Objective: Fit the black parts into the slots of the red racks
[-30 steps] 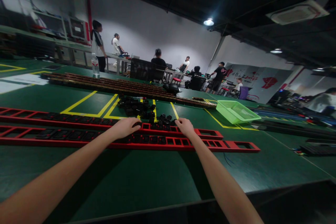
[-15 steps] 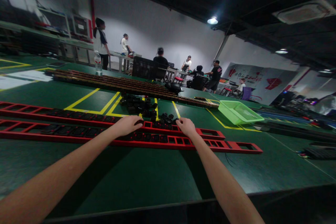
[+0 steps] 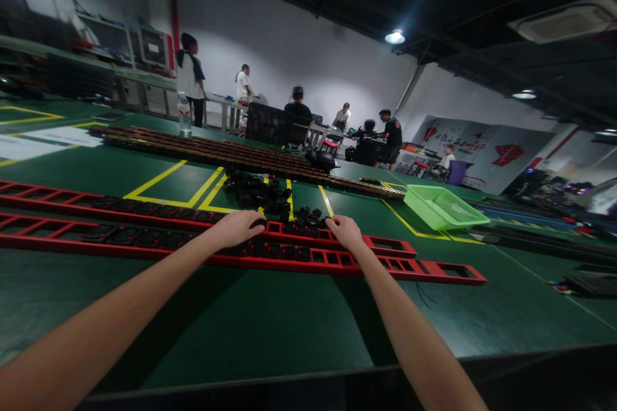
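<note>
Two long red metal rails lie side by side on the green table, the near rail (image 3: 284,264) and the far rail (image 3: 380,245), both with rectangular openings. Black socket modules (image 3: 144,237) fill several openings. My left hand (image 3: 238,228) is over the far rail, fingers curled around a small black piece that looks like a socket module (image 3: 259,223). At the far rail's back edge, my right hand (image 3: 345,231) has its thumb and fingers closed beside loose black parts. What it pinches is hidden. A pile of loose black modules (image 3: 255,192) lies behind the rails.
A light green plastic basket (image 3: 436,205) stands to the right. Long brown-black strips (image 3: 202,153) lie across the back, with a water bottle (image 3: 184,117) behind them. Yellow tape marks the green table (image 3: 289,327). Several people are at work in the background.
The whole view has shifted slightly. Both hands keep almost the same places over the far rail, and the rails have not visibly moved.
</note>
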Available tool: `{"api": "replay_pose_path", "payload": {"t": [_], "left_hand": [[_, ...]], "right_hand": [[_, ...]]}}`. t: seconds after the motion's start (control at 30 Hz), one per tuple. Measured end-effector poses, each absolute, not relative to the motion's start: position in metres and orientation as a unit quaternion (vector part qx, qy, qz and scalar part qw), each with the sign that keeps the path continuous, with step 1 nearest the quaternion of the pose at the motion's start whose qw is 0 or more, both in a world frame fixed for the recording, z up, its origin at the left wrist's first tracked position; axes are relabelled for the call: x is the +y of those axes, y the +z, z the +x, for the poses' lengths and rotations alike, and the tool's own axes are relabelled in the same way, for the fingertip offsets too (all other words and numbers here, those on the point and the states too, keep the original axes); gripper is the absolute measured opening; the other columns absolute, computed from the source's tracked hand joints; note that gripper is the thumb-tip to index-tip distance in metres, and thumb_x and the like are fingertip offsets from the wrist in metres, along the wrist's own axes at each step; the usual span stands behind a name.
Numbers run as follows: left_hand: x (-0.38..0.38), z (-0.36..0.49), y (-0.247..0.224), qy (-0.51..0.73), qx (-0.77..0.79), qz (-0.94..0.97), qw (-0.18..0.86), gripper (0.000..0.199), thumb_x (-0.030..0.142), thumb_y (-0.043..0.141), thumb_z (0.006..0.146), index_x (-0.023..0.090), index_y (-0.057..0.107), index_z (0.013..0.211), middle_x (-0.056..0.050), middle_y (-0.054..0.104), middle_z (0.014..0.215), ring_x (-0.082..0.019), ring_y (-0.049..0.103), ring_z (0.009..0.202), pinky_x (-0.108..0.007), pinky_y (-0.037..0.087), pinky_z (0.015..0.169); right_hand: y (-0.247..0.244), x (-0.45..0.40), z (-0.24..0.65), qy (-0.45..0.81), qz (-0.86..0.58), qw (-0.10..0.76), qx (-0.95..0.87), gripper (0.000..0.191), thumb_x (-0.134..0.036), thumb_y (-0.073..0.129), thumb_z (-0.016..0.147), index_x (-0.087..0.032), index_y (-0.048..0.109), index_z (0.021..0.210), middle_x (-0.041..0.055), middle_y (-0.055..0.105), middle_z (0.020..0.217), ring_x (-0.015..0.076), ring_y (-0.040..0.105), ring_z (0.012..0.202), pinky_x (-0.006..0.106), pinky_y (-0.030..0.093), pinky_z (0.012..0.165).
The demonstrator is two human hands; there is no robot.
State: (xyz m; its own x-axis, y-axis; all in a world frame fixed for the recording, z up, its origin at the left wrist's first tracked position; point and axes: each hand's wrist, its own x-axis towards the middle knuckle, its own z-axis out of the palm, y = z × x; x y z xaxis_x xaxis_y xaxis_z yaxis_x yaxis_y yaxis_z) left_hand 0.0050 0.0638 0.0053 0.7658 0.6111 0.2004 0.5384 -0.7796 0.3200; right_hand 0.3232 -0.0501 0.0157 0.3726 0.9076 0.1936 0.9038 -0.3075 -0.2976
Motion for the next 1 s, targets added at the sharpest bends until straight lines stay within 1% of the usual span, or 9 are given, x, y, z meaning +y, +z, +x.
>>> {"api": "replay_pose_path", "payload": {"t": [0.2, 0.33, 0.47, 0.57, 0.67, 0.8, 1.0], "left_hand": [[0.064, 0.005, 0.004, 0.150, 0.306, 0.932, 0.120, 0.042, 0.044, 0.043, 0.093, 0.020, 0.064, 0.120, -0.010, 0.068, 0.122, -0.028, 0.063, 0.109, -0.034, 0.047, 0.091], [0.065, 0.005, 0.004, 0.148, 0.307, 0.933, 0.118, 0.043, 0.044, 0.043, 0.093, 0.019, 0.064, 0.121, -0.010, 0.067, 0.123, -0.028, 0.063, 0.110, -0.035, 0.046, 0.092], [0.064, 0.005, 0.005, 0.140, 0.309, 0.934, 0.116, 0.043, 0.044, 0.043, 0.093, 0.019, 0.064, 0.120, -0.010, 0.068, 0.121, -0.029, 0.064, 0.107, -0.035, 0.047, 0.090], [0.063, 0.005, 0.006, 0.141, 0.306, 0.934, 0.115, 0.043, 0.043, 0.043, 0.093, 0.018, 0.064, 0.120, -0.011, 0.068, 0.120, -0.029, 0.064, 0.107, -0.036, 0.047, 0.090], [0.064, 0.005, 0.005, 0.145, 0.307, 0.933, 0.115, 0.042, 0.043, 0.043, 0.093, 0.019, 0.064, 0.121, -0.010, 0.068, 0.121, -0.028, 0.064, 0.108, -0.035, 0.047, 0.091], [0.066, 0.005, 0.002, 0.146, 0.310, 0.932, 0.117, 0.042, 0.043, 0.044, 0.093, 0.019, 0.063, 0.122, -0.010, 0.068, 0.120, -0.027, 0.064, 0.106, -0.034, 0.047, 0.090], [0.066, 0.005, 0.002, 0.145, 0.307, 0.934, 0.111, 0.042, 0.044, 0.042, 0.094, 0.019, 0.063, 0.121, -0.009, 0.068, 0.120, -0.027, 0.064, 0.107, -0.034, 0.047, 0.091]], "right_hand": [[0.016, -0.048, 0.327, 0.023, -0.801, 0.199, -0.564, 0.048, -0.054, 0.039, 0.094, -0.020, 0.066, 0.074, 0.0059, 0.066, 0.077, 0.0160, 0.053, 0.066, 0.025, 0.028, 0.058], [0.016, -0.048, 0.331, 0.042, -0.798, 0.225, -0.558, 0.053, -0.054, 0.034, 0.096, -0.020, 0.066, 0.071, 0.0058, 0.066, 0.073, 0.0173, 0.055, 0.067, 0.026, 0.032, 0.060], [0.013, -0.046, 0.337, 0.060, -0.782, 0.265, -0.561, 0.064, -0.054, 0.020, 0.098, -0.020, 0.066, 0.069, 0.0068, 0.067, 0.075, 0.0182, 0.059, 0.072, 0.027, 0.038, 0.068], [0.010, -0.045, 0.342, 0.073, -0.766, 0.299, -0.564, 0.076, -0.061, 0.009, 0.096, -0.020, 0.066, 0.067, 0.0080, 0.069, 0.078, 0.0193, 0.061, 0.076, 0.028, 0.041, 0.074], [0.007, -0.044, 0.345, 0.086, -0.753, 0.330, -0.562, 0.084, -0.069, 0.003, 0.092, -0.020, 0.068, 0.067, 0.0086, 0.070, 0.079, 0.0202, 0.062, 0.078, 0.030, 0.044, 0.076], [0.004, -0.042, 0.348, 0.099, -0.742, 0.362, -0.556, 0.088, -0.072, 0.000, 0.090, -0.020, 0.067, 0.066, 0.0090, 0.070, 0.077, 0.0204, 0.063, 0.077, 0.031, 0.045, 0.077], [0.001, -0.039, 0.350, 0.106, -0.732, 0.400, -0.541, 0.083, -0.078, 0.008, 0.085, -0.021, 0.062, 0.060, 0.0097, 0.069, 0.073, 0.0208, 0.063, 0.074, 0.031, 0.046, 0.073]]}}
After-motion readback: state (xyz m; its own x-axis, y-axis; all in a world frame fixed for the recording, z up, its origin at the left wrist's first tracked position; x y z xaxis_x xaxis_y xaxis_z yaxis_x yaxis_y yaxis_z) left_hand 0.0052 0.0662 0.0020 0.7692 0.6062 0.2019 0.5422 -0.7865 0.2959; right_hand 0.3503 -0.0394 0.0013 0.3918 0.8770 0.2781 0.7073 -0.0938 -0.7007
